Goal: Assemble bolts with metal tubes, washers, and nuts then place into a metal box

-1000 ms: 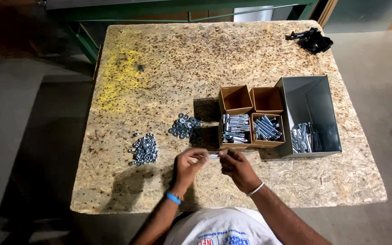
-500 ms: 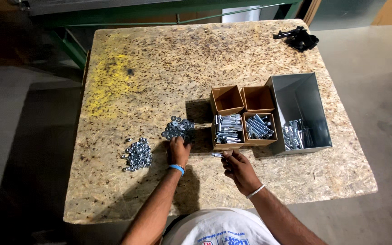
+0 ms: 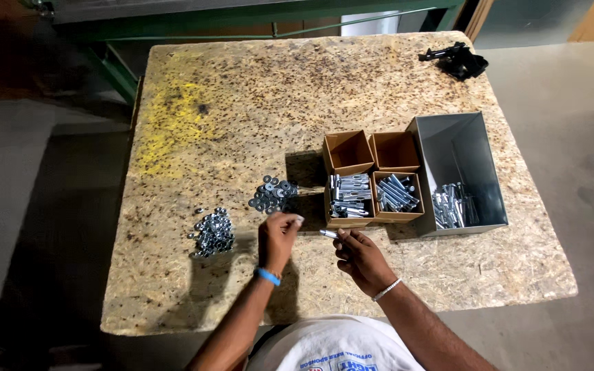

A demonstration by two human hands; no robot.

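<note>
Item: one short silver bolt [image 3: 329, 233], plain metal. It lay pinched in my right hand [image 3: 362, 257] fingertips, above the speckled chipboard table [image 3: 379, 82]; grey floor around. My left hand [image 3: 278, 237] was closed, fingertips bunched just below the washers pile [image 3: 273, 194], near the bolt's tip; contents too small to tell.

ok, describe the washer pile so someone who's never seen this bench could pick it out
Start at the grey metal bin on the table's right side and go left past the two cardboard boxes of bolts. The washer pile lies loose on the board just left of them, above the left hand. It is flat rings with holes, unlike the chunkier nut pile further left.
</note>
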